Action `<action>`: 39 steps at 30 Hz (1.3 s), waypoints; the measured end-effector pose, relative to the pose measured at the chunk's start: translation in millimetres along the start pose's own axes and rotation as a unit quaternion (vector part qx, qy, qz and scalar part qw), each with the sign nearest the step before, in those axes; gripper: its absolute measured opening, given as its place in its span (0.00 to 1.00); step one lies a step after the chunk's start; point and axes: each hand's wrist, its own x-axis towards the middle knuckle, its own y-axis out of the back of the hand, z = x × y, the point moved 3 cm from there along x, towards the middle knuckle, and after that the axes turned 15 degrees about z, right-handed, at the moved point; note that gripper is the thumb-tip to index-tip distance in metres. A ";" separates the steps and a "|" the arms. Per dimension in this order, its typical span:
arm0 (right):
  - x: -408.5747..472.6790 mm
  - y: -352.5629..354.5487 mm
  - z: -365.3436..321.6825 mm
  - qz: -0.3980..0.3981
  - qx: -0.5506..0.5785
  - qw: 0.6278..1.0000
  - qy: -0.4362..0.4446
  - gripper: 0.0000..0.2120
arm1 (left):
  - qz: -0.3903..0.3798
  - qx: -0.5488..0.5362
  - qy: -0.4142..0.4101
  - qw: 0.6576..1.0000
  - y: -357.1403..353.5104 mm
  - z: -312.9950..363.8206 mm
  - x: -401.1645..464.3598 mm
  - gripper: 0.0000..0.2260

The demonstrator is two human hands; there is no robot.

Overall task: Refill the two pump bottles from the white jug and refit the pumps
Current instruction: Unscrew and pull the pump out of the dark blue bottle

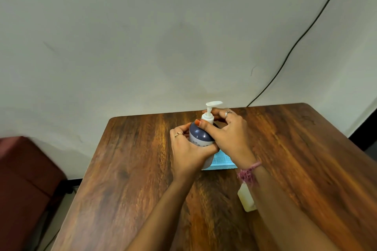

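Observation:
A pump bottle (199, 135) with a dark blue top and a white body stands upright on the wooden table (126, 169). My left hand (188, 152) grips its body from the left. My right hand (228, 138) holds the collar of the white pump (210, 111), with the thumb on the bottle's shoulder and the fingers curled behind the pump's neck. The pump's nozzle points right. A white jug (245, 198) shows partly under my right forearm, near the table's front. No second bottle is in view.
A light blue mesh tray (223, 162) lies behind the bottle, partly hidden by my right hand. A black cable (295, 43) runs down the wall to the table's back edge. A dark red seat (26, 173) stands left of the table.

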 end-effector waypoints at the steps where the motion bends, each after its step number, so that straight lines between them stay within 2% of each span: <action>1: 0.7 -0.9 -1.1 -0.004 -0.007 1.000 0.011 0.19 | 0.000 -0.001 0.005 1.000 0.2 -0.4 0.3 0.34; 5: 2.4 -3.9 -0.7 -0.043 0.027 0.999 0.007 0.18 | -0.012 -0.008 0.018 1.000 2.5 -0.2 0.9 0.33; 9: 7.3 -1.6 -0.5 -0.146 0.084 0.986 -0.006 0.14 | -0.027 -0.024 0.016 0.999 7.9 5.4 1.7 0.32; 12: 13.2 4.4 -9.9 -0.217 0.103 0.970 -0.034 0.15 | -0.028 -0.031 0.019 0.999 9.4 10.2 1.6 0.33; 14: 17.8 7.9 -19.9 -0.210 0.020 0.977 0.009 0.21 | -0.029 -0.023 0.018 0.999 8.8 12.9 2.0 0.32; 16: 19.1 8.1 -30.6 -0.153 -0.092 0.981 0.072 0.26 | -0.030 -0.014 0.013 0.999 7.5 15.1 3.1 0.32; 18: 20.0 7.2 -40.0 -0.083 -0.141 0.980 0.114 0.23 | -0.030 -0.014 0.008 0.999 6.2 17.4 3.5 0.32; 20: 23.2 7.7 -42.1 -0.076 -0.132 0.984 0.096 0.17 | -0.029 -0.022 0.008 0.999 5.8 18.9 2.9 0.33; 22: 26.8 8.7 -40.4 -0.149 -0.053 0.987 0.025 0.15 | -0.024 -0.022 0.007 0.999 6.3 18.5 3.5 0.33; 24: 28.1 10.9 -41.2 -0.218 0.026 0.975 -0.034 0.22 | -0.016 -0.024 0.006 1.000 8.0 18.1 5.3 0.33; 25: 28.8 11.7 -41.9 -0.232 0.024 0.972 -0.036 0.25 | -0.016 -0.025 0.005 1.000 8.6 18.2 6.3 0.33; 27: 30.6 9.8 -42.2 -0.208 -0.054 0.977 0.013 0.31 | -0.021 -0.020 0.003 1.000 8.4 18.7 8.0 0.33; 30: 29.2 7.8 -47.8 -0.127 -0.130 0.980 0.077 0.27 | -0.023 -0.013 0.000 1.000 7.5 19.6 9.8 0.33; 33: 31.3 6.4 -44.7 -0.163 -0.037 0.986 0.016 0.24 | -0.022 -0.018 0.007 1.000 7.5 18.9 11.0 0.33; 35: 31.7 7.3 -44.8 -0.213 0.028 0.976 -0.031 0.30 | -0.022 -0.023 0.010 0.999 7.9 18.1 11.8 0.33; 37: 34.4 6.8 -44.7 -0.210 -0.034 0.977 0.011 0.37 | -0.024 -0.021 0.011 0.999 6.9 17.6 13.0 0.33; 39: 34.8 6.1 -47.5 -0.165 -0.110 0.978 0.059 0.37 | -0.027 -0.019 0.010 0.999 5.5 17.5 13.5 0.33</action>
